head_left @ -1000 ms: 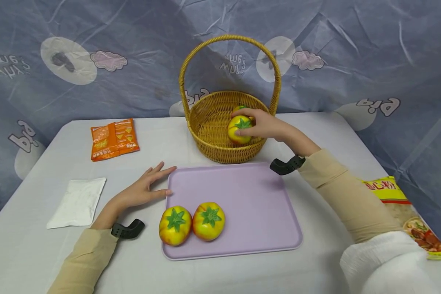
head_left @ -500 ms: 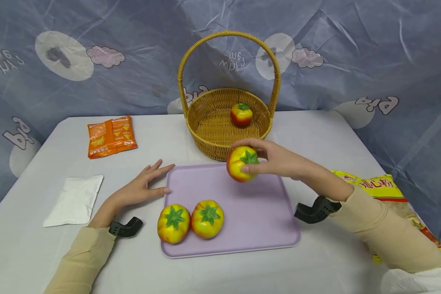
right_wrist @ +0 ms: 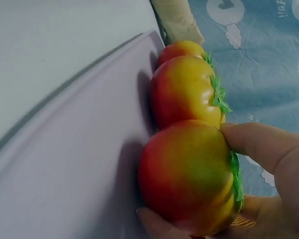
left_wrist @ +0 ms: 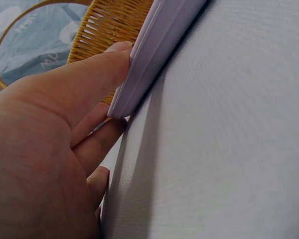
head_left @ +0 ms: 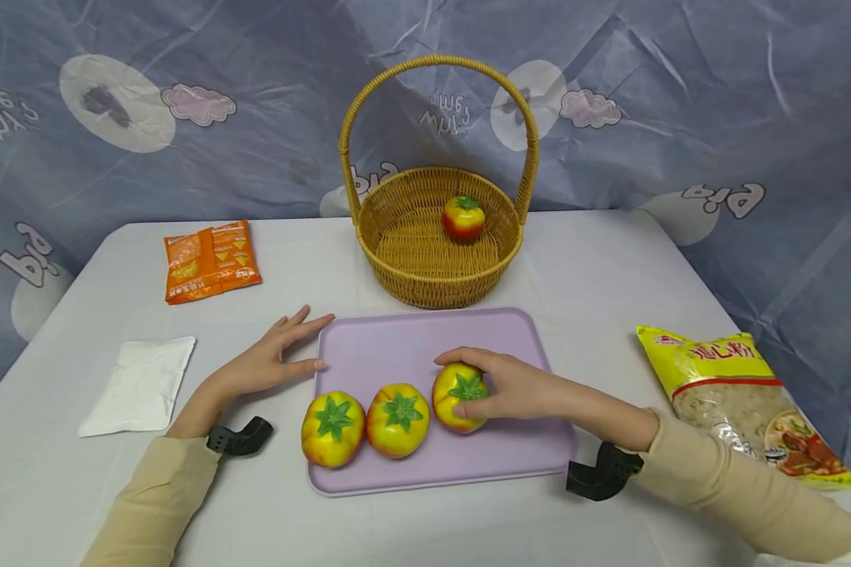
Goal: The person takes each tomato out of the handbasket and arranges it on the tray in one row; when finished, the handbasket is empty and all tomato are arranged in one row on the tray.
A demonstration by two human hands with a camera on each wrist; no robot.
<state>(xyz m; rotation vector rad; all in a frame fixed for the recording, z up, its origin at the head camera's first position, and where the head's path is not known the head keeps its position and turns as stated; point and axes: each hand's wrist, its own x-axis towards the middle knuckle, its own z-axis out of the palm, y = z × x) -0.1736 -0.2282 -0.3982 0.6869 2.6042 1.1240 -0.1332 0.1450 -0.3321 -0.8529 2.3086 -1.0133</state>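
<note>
My right hand [head_left: 514,387] grips a yellow-red toy tomato [head_left: 455,386] with a green star-shaped leaf top, thumb and fingers around its sides. This tomato [right_wrist: 189,174] sits low at the lilac tray [head_left: 496,449], close beside a second tomato [head_left: 398,429]. A third tomato [head_left: 332,433] stands left of that one, making a row. My left hand [head_left: 265,362] rests at the tray's left side with fingers spread and fairly straight. In the left wrist view, the left thumb [left_wrist: 99,69] touches the tray rim and the other fingertips lie by its corner.
Behind the tray stands a tall-handled wicker basket [head_left: 432,291] holding one smaller-looking tomato [head_left: 463,218]. An orange snack bag [head_left: 211,261] and a white packet [head_left: 140,386] lie at left. A yellow noodle bag [head_left: 745,405] lies at right, near my right sleeve [head_left: 745,488].
My right hand has lifted a tomato out of the basket and brought it forward and down to the tray, right of the other two. The left hand has stayed at the tray's edge.
</note>
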